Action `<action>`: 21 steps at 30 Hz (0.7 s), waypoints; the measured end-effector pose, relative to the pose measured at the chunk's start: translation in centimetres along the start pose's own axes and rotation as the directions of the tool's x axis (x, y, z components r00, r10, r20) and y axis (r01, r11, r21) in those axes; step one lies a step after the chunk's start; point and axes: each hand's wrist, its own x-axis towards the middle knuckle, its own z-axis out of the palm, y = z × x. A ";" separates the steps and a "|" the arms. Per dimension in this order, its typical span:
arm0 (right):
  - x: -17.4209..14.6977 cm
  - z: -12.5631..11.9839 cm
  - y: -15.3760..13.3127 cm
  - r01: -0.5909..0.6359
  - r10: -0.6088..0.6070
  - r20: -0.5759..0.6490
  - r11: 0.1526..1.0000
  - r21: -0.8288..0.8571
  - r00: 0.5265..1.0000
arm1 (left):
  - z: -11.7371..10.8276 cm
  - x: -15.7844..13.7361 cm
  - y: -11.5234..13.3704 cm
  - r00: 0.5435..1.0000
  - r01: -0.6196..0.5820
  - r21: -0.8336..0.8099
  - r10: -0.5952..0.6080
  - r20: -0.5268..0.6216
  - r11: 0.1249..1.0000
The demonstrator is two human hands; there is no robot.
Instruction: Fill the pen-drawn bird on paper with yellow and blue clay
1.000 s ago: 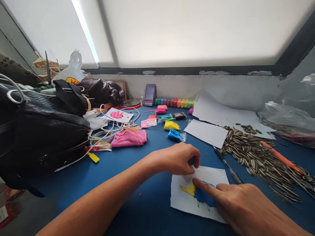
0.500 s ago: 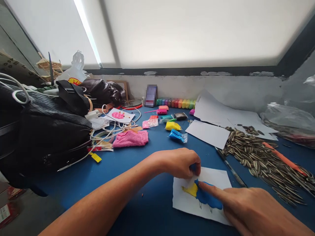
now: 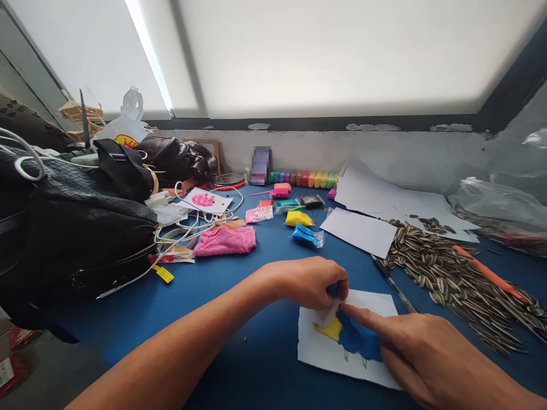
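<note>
A sheet of white paper point(image 3: 311, 350) lies on the blue tabletop, bearing a flat patch of blue clay point(image 3: 356, 336) and a smaller yellow clay patch point(image 3: 330, 330) at its left. Short pencil lines show below the blue. My left hand point(image 3: 316, 282) is closed over the paper's upper left part, fingers curled down; a blurred whitish piece shows under them, its kind unclear. My right hand point(image 3: 427, 347) comes from the right, index finger stretched out with its tip at the upper edge of the blue clay. The thumb is lower, beside the clay's right end.
Sunflower seeds point(image 3: 436, 267) are heaped at the right, with an orange-handled tool point(image 3: 491, 273) on them and a dark pen point(image 3: 395, 285) alongside. Clay packets, including blue point(image 3: 307, 234) and yellow point(image 3: 298, 218), lie beyond my hands. A pink cloth point(image 3: 225, 240) and black bag point(image 3: 77, 228) are left.
My right index fingertip has shifted slightly up and left along the blue clay's upper edge. My left hand stays nearly in place; the whitish piece under it shows more.
</note>
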 end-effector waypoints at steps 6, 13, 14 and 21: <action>0.4 0.1 0.2 0.017 -0.014 0.069 0.999 -0.049 0.998 | 0.0 0.0 -0.1 1.000 0.026 0.009 -0.025 -0.007 1.000; -0.2 -0.3 0.1 -0.017 0.014 0.049 0.998 0.062 0.999 | -0.3 -0.2 0.2 0.999 0.052 -0.007 -0.052 0.012 0.999; -0.3 -0.3 0.1 -0.015 0.013 0.031 0.998 0.067 0.999 | -0.3 -0.2 0.3 0.998 0.057 -0.006 -0.057 0.013 0.998; -1.5 0.1 -0.1 0.141 -0.145 -0.068 0.988 -0.071 0.987 | -0.3 -0.2 0.3 0.999 0.047 -0.001 -0.047 0.019 0.999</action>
